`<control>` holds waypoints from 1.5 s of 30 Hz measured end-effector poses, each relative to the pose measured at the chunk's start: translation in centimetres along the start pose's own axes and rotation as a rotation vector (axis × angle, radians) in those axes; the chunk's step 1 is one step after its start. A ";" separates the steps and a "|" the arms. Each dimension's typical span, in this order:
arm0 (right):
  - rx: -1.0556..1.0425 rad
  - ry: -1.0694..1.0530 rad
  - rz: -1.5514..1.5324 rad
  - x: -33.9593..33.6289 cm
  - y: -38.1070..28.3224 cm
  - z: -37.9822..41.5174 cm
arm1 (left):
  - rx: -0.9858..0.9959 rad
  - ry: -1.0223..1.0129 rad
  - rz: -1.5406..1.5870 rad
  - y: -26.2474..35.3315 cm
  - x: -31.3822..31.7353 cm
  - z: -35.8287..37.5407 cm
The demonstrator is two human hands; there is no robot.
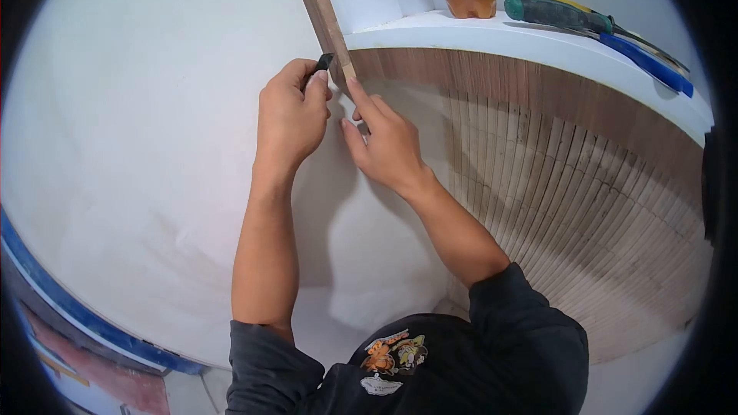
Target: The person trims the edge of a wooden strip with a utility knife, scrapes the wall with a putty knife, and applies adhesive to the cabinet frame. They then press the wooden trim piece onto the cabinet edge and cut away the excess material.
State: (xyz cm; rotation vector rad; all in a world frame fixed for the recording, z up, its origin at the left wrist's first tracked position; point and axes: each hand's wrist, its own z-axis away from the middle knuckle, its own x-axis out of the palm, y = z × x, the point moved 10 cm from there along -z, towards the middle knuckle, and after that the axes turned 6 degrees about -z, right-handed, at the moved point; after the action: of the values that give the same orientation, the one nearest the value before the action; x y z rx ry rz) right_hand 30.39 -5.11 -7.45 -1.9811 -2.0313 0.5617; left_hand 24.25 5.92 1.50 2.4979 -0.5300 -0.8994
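Note:
In my left hand (294, 114) is a small black tool, seemingly a utility knife (325, 61), gripped between thumb and curled fingers. Its angular tip points up beside a brown wood-grain strip (320, 4), and most of its body is hidden in my palm. The strip slants down from the top edge and ends near my hands, with a pale patch (348, 71) at its lower edge. My right hand (388, 144) has its index finger stretched against that pale patch. The right thumb stands apart below, and nothing is held there.
A white curved shelf (561, 44) juts out at right, faced with a brown wood-grain band (492, 73). On it are a bottle of amber liquid (471, 6), a green-handled screwdriver (559, 13) and a blue-handled tool (647, 64). Ribbed slats (553, 169) curve below; a white wall (138, 146) fills the left.

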 end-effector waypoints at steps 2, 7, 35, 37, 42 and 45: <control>0.089 0.031 -0.208 -0.6 0.4 -0.2 | 0.031 0.031 -0.049 0.7 -0.1 -0.7; 0.510 0.127 -1.293 5.1 3.2 0.4 | -0.020 0.060 -0.115 0.4 0.3 -1.2; 0.562 0.129 -2.120 9.7 0.3 -3.4 | 0.109 0.191 -0.476 2.6 0.9 -3.0; 0.570 0.155 -2.126 9.5 0.3 -3.2 | 0.106 0.182 -0.486 2.5 0.9 -2.9; 0.573 0.158 -2.080 9.8 1.4 -3.4 | 0.129 0.204 -0.431 1.9 1.3 -3.4; 0.576 0.159 -2.071 9.4 0.7 -2.8 | 0.145 0.241 -0.467 2.3 1.2 -2.3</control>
State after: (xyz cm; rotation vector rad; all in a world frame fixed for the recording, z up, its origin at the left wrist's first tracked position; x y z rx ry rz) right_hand 31.82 4.48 -6.04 0.7113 -2.1273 0.2649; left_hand 26.15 4.07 3.67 2.8700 0.0779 -0.7169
